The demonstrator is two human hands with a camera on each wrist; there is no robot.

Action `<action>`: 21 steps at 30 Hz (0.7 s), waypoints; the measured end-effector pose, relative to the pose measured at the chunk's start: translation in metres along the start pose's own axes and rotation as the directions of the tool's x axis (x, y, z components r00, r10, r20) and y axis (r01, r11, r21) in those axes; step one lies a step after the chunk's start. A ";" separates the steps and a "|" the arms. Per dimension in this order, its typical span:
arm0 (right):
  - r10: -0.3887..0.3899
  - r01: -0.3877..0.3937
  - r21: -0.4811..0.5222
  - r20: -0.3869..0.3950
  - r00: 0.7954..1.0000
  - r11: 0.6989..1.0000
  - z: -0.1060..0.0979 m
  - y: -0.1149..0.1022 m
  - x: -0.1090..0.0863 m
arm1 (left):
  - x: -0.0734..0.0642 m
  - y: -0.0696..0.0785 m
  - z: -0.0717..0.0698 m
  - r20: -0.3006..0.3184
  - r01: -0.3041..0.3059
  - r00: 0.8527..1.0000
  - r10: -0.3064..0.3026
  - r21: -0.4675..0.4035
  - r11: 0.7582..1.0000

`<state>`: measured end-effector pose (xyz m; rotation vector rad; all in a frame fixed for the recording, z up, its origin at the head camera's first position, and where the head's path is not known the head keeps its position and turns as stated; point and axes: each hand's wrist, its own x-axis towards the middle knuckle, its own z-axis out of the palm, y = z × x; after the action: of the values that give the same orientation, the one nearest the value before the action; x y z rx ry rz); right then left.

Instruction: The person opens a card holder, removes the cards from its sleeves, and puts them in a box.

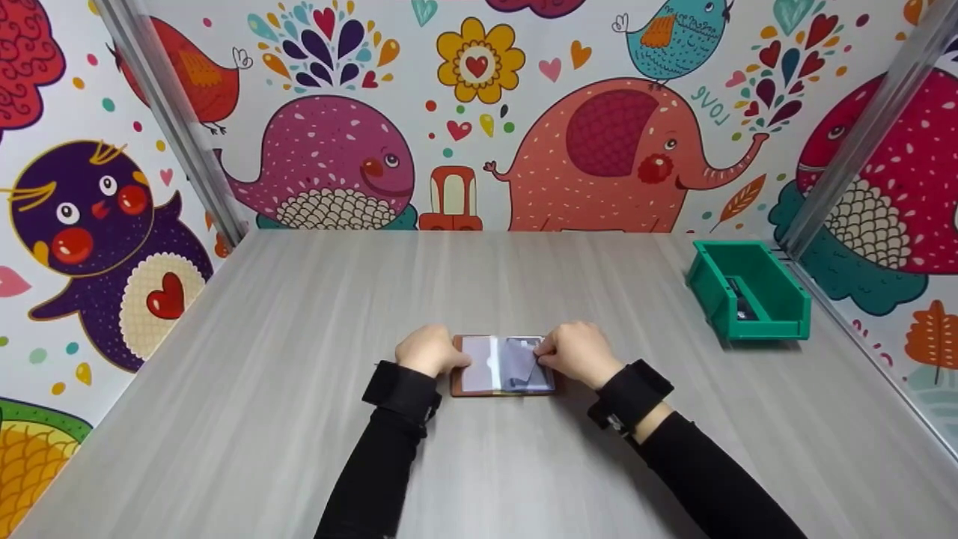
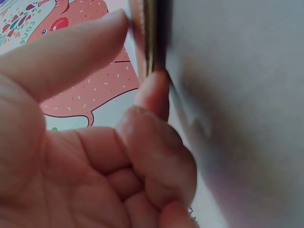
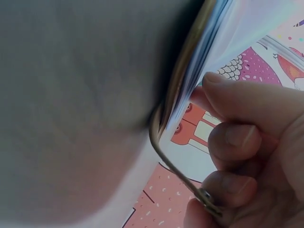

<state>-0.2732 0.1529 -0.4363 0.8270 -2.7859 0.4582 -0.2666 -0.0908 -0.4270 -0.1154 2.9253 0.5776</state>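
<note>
A brown card holder (image 1: 457, 389) lies spread flat on the table in the head view, its clear plastic sleeves (image 1: 479, 363) facing up. My left hand (image 1: 425, 350) pinches its left edge; in the left wrist view the thumb lies on one side of the brown cover (image 2: 142, 33) and a fingertip on the other. At the right edge, my right hand (image 1: 582, 353) pinches a see-through sleeve (image 1: 519, 362) that is lifted and bent. A strap (image 3: 176, 167) with a metal snap (image 3: 205, 194) sticks out beside the curled right fingers in the right wrist view.
A green plastic bin (image 1: 769, 329) stands at the table's right side, with a dark item (image 1: 741, 299) inside. Patterned walls with cartoon animals and metal posts (image 1: 179, 127) border the grey table (image 1: 299, 299).
</note>
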 end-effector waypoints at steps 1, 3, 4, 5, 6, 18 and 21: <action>-0.002 0.002 0.002 0.000 1.000 1.000 0.000 -0.001 0.000 | 0.000 0.000 0.000 0.001 0.000 1.000 0.000 0.000 1.000; -0.008 0.008 0.007 -0.002 1.000 1.000 0.000 -0.002 0.000 | 0.000 0.000 0.000 0.002 0.000 1.000 0.000 0.002 1.000; -0.010 0.010 0.009 -0.004 1.000 1.000 0.000 -0.002 0.000 | 0.000 0.000 0.000 0.003 0.000 1.000 0.000 0.002 1.000; -0.019 0.019 0.005 -0.007 1.000 1.000 0.000 -0.003 -0.001 | 0.000 0.000 0.000 0.004 0.000 1.000 0.000 0.002 1.000; -0.021 0.021 0.009 -0.008 1.000 1.000 0.000 -0.003 -0.001 | 0.000 0.000 -0.001 0.005 0.000 1.000 0.000 0.003 1.000; -0.072 0.072 -0.004 -0.015 0.997 0.997 0.001 -0.011 -0.003 | 0.000 0.000 -0.001 0.006 0.012 1.000 -0.012 0.003 1.000; -0.086 0.086 -0.014 -0.020 0.996 0.996 0.002 -0.013 -0.003 | 0.001 0.000 -0.001 0.007 0.013 1.000 -0.013 0.006 1.000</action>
<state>-0.2640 0.1438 -0.4357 0.9301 -2.7189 0.4303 -0.2673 -0.0912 -0.4262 -0.1316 2.9169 0.5660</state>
